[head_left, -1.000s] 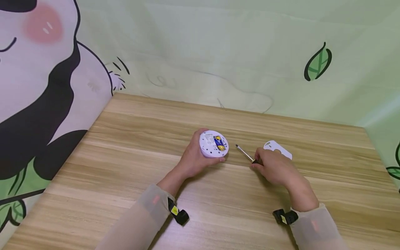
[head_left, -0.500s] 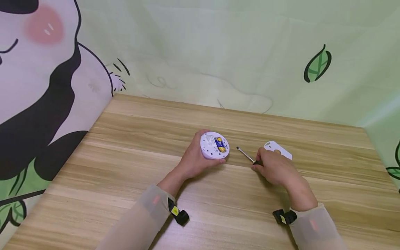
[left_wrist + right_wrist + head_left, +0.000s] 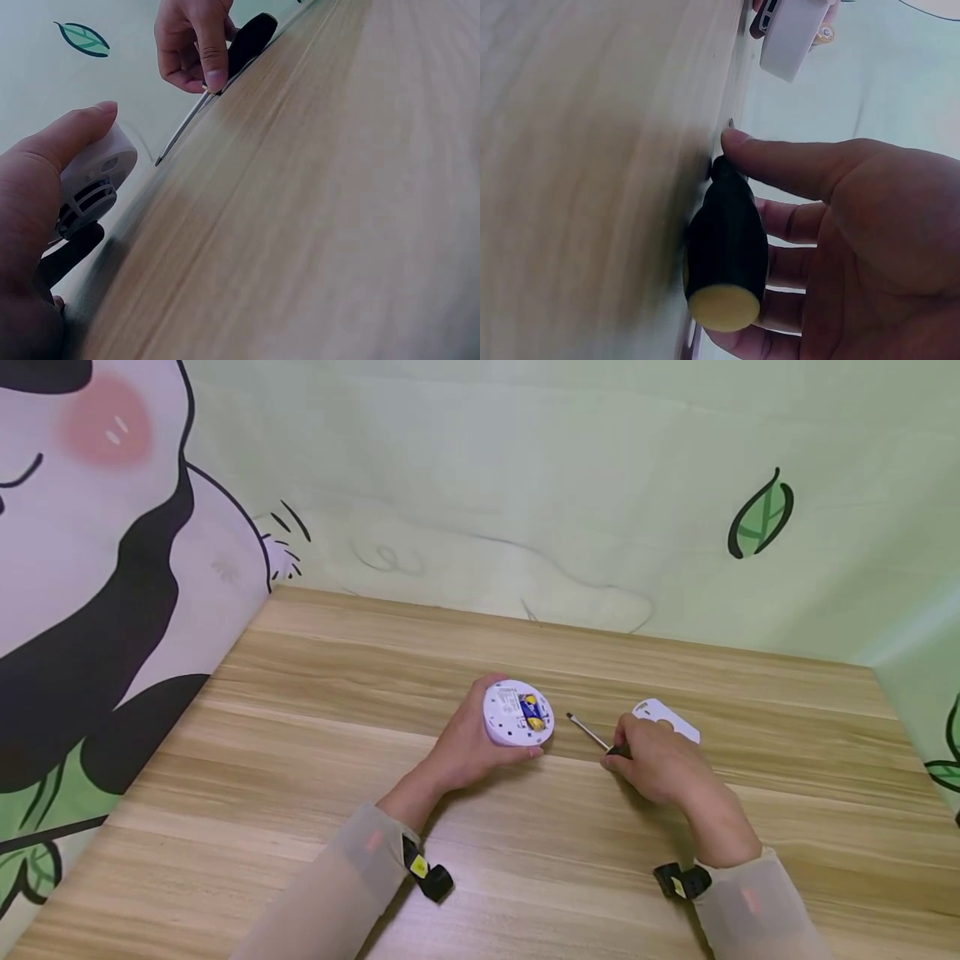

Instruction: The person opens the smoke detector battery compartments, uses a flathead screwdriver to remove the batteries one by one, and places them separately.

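My left hand (image 3: 467, 743) grips a round white smoke detector (image 3: 507, 728) by its sides, just above the table. Its flat back faces up with the battery bay uncovered, and blue-and-yellow batteries (image 3: 533, 712) show inside. In the left wrist view the dark slotted vents (image 3: 94, 201) are on its lower side. To the right, my right hand (image 3: 663, 760) pinches a screwdriver (image 3: 588, 732) near the neck of its handle. The black handle (image 3: 727, 232) ends in a yellow cap. The metal tip points toward the detector, apart from it, low over the tabletop.
A flat white plate (image 3: 675, 720) with a rounded cutout lies just behind my right hand, which partly covers it. The wood-grain table (image 3: 300, 760) meets a pale green printed backdrop (image 3: 480, 485) at the back and sides.
My left hand has shifted the smoke detector slightly to the right and closer to me. The right hand and screwdriver have stayed almost in place.
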`<state>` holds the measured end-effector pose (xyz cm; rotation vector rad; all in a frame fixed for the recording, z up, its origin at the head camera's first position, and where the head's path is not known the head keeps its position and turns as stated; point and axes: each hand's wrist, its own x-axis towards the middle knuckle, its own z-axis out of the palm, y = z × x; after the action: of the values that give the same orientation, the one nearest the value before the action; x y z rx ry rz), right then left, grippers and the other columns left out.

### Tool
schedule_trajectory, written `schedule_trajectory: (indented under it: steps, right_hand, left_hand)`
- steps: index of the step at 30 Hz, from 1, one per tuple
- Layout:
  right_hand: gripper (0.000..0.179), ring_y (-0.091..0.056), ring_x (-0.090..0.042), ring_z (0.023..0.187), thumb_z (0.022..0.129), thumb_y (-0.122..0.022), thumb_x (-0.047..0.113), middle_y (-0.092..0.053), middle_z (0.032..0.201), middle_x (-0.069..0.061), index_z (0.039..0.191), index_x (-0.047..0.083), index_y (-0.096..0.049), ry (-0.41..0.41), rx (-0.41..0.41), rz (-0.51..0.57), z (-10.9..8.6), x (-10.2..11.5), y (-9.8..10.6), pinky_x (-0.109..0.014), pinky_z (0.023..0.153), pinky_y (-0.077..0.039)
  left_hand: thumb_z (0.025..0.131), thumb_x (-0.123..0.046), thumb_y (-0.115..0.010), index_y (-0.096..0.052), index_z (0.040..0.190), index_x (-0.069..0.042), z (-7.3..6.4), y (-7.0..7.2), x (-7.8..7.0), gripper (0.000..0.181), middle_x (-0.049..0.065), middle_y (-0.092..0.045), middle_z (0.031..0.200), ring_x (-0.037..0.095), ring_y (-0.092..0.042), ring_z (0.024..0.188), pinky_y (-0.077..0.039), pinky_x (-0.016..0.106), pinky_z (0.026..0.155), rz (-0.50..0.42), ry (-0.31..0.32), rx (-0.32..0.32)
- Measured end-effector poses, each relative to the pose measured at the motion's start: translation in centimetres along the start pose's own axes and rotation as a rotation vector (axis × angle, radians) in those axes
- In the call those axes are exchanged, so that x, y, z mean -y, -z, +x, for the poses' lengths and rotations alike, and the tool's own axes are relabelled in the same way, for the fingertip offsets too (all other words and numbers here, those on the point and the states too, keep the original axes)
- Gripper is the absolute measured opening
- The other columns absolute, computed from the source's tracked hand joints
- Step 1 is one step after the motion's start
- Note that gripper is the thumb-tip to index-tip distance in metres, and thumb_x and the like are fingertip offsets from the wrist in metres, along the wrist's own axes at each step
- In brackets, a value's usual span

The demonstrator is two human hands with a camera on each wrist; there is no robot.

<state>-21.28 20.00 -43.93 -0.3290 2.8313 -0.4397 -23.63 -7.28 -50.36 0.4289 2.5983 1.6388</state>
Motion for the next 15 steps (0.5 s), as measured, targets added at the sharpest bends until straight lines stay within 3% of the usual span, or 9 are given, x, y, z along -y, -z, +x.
schedule_trajectory:
  steps: [8, 15]
  right_hand:
    - [0.036, -0.052, -0.019, 0.068, 0.095, -0.074, 0.037, -0.062, 0.084, -0.005, 0.113, 0.009, -0.061, -0.001, -0.050, 0.025, 0.1, 0.2, 0.4, -0.032, 0.055, -0.040]
    - [0.038, -0.056, -0.019, 0.073, 0.096, -0.072, 0.038, -0.064, 0.096, -0.008, 0.118, 0.008, -0.062, 0.065, -0.119, 0.062, -0.1, 1.2, 0.7, -0.030, 0.057, -0.043]
  left_hand:
    - [0.068, -0.036, -0.097, -0.034, 0.154, -0.015, 0.0, 0.0, 0.1, 0.109, 0.007, -0.058, 0.137, 0.026, -0.057, 0.127, -0.043, 0.046, 0.116, 0.031, -0.011, 0.006]
    - [0.067, -0.039, -0.097, -0.035, 0.155, -0.016, 0.0, 0.0, 0.0, 0.111, 0.008, -0.057, 0.140, 0.027, -0.055, 0.129, -0.042, 0.047, 0.117, 0.050, -0.022, 0.017]
